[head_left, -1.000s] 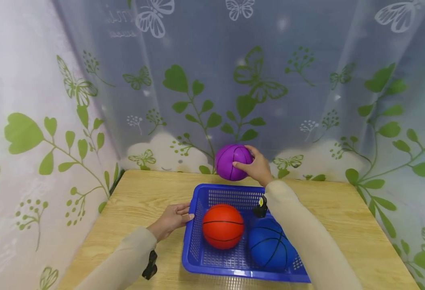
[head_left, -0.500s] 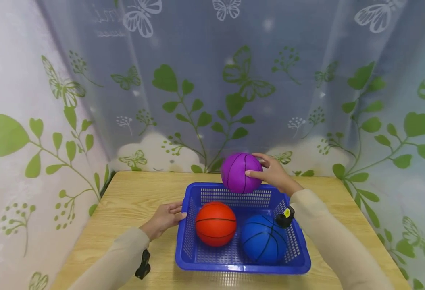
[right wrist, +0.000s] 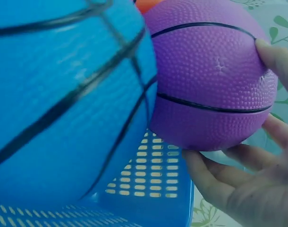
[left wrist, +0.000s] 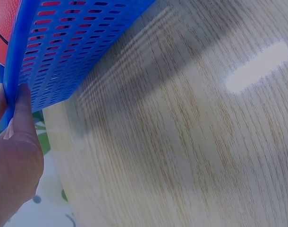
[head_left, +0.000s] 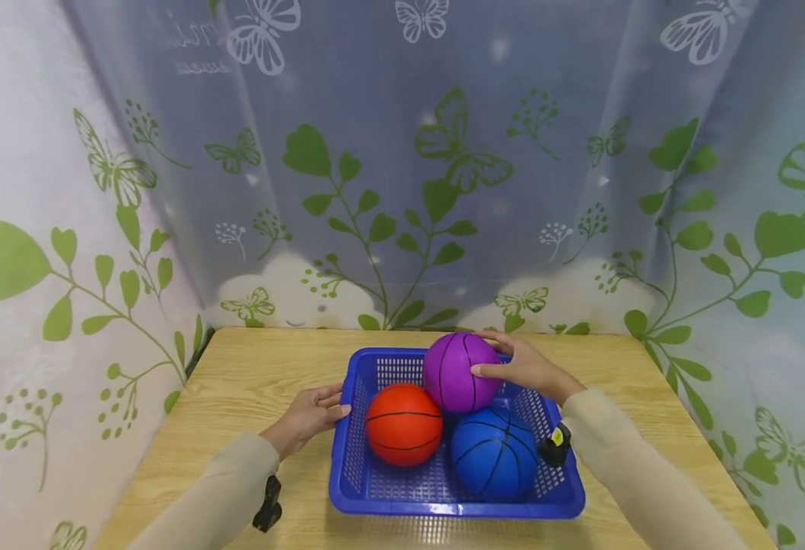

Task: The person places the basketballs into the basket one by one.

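My right hand (head_left: 528,368) grips a purple basketball (head_left: 461,373) from its right side, thumb in front and fingers behind. The ball is at the back of a blue plastic basket (head_left: 444,508), low between its walls. An orange-red basketball (head_left: 404,425) sits in the left part of the basket, and a blue basketball (head_left: 494,452) sits to the right. In the right wrist view the purple ball (right wrist: 215,71) overlaps the edge of the blue ball (right wrist: 63,94). My left hand (head_left: 308,416) pinches the basket's left rim (left wrist: 14,71), thumb on one side and fingers on the other.
The basket stands on a light wood-grain table (head_left: 258,367). Behind it hangs a curtain (head_left: 375,191) printed with butterflies and leaves, which also runs along both sides. Each wrist carries a small black device (head_left: 267,506).
My right hand has brought the purple basketball down from above the basket's back edge to inside the rim, beside the other balls. My left hand stays at the left rim. The view has shifted slightly.
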`<state>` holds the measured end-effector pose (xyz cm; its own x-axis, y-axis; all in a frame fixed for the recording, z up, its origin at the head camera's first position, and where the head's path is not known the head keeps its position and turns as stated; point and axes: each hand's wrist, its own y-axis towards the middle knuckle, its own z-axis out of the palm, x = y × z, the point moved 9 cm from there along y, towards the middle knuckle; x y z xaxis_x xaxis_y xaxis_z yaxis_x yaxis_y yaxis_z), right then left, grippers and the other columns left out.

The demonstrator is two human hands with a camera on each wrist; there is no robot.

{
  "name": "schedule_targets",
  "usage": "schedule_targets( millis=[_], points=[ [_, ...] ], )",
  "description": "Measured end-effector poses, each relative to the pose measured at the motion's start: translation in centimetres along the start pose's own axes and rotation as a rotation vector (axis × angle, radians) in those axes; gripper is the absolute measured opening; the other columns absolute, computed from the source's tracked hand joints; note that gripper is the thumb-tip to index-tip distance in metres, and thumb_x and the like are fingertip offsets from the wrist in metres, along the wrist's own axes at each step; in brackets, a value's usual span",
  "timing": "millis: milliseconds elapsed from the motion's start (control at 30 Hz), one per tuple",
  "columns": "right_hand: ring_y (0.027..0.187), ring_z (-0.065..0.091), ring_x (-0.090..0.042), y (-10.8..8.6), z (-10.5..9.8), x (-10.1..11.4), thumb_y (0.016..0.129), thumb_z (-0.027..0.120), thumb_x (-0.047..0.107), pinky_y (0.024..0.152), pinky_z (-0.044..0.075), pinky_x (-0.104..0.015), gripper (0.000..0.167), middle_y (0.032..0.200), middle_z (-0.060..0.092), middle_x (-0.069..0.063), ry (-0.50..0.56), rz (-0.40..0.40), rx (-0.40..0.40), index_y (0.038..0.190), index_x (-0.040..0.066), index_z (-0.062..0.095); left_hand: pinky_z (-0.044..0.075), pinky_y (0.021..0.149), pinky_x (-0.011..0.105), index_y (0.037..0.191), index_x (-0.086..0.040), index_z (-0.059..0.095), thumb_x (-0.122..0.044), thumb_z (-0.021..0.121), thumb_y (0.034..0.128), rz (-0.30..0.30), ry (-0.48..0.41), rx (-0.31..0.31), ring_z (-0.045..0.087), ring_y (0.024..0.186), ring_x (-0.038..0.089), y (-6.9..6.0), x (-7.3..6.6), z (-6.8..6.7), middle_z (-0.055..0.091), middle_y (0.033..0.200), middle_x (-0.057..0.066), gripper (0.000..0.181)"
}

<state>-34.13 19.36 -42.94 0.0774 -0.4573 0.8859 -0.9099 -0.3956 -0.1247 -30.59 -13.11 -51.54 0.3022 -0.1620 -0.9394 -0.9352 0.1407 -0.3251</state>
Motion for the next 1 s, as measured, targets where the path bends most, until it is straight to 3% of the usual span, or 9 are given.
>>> schedule_targets(
  millis=[167, 433, 633, 800, 1000],
  points=[
    [0.129, 0.042, -0.044, 0.0, 0.6, -0.2, 0.088, 0.07, 0.03, 0.09, 0.054, -0.049, 0.076, 0.148, 0.034, -0.025, 0.03, 0.027, 0.042, 0.151, 0.012, 0.03, 0.054, 0.091, 0.041, 0.139, 0.002, 0.047, 0.0, 0.061, 0.0918, -0.002, 0.004, -0.007, 0.061, 0.113, 0.032, -0.1, -0.1, -0.1, 0.053, 0.134, 0.026, 0.049],
    [0.13, 0.04, -0.046, 0.3, 1.7, -1.1, 0.093, 0.06, 0.041, 0.094, 0.05, -0.056, 0.075, 0.151, 0.027, -0.026, 0.09, 0.166, 0.116, 0.151, 0.007, 0.026, 0.054, 0.091, 0.041, 0.139, 0.005, 0.045, 0.0, 0.06, 0.0922, 0.017, -0.003, 0.012, 0.06, 0.115, 0.034, -0.2, -0.4, 0.1, 0.052, 0.135, 0.027, 0.049],
    [0.13, 0.038, -0.048, 0.6, 2.0, 0.0, 0.092, 0.061, 0.04, 0.096, 0.048, -0.057, 0.075, 0.154, 0.022, -0.023, 0.072, 0.125, 0.085, 0.152, 0.012, 0.024, 0.054, 0.091, 0.042, 0.139, 0.004, 0.046, 0.001, 0.06, 0.0919, 0.009, -0.002, 0.008, 0.061, 0.113, 0.033, -0.4, -0.3, 0.1, 0.052, 0.134, 0.027, 0.049],
    [0.126, 0.044, -0.044, 1.0, 2.3, 0.5, 0.089, 0.065, 0.043, 0.096, 0.05, -0.053, 0.08, 0.147, 0.034, -0.024, -0.026, 0.095, 0.064, 0.151, 0.015, 0.025, 0.055, 0.09, 0.041, 0.139, 0.004, 0.046, 0.0, 0.061, 0.0917, 0.006, 0.003, 0.005, 0.063, 0.111, 0.032, -0.4, -0.4, 0.1, 0.053, 0.133, 0.026, 0.05],
    [0.124, 0.046, -0.044, 1.1, 2.5, 0.5, 0.089, 0.066, 0.04, 0.096, 0.049, -0.054, 0.08, 0.146, 0.034, -0.025, -0.009, 0.086, 0.083, 0.152, 0.014, 0.024, 0.055, 0.09, 0.042, 0.139, 0.004, 0.046, 0.001, 0.061, 0.0915, 0.006, 0.004, 0.004, 0.062, 0.111, 0.033, -0.4, -0.4, 0.1, 0.053, 0.133, 0.026, 0.05]
  ],
)
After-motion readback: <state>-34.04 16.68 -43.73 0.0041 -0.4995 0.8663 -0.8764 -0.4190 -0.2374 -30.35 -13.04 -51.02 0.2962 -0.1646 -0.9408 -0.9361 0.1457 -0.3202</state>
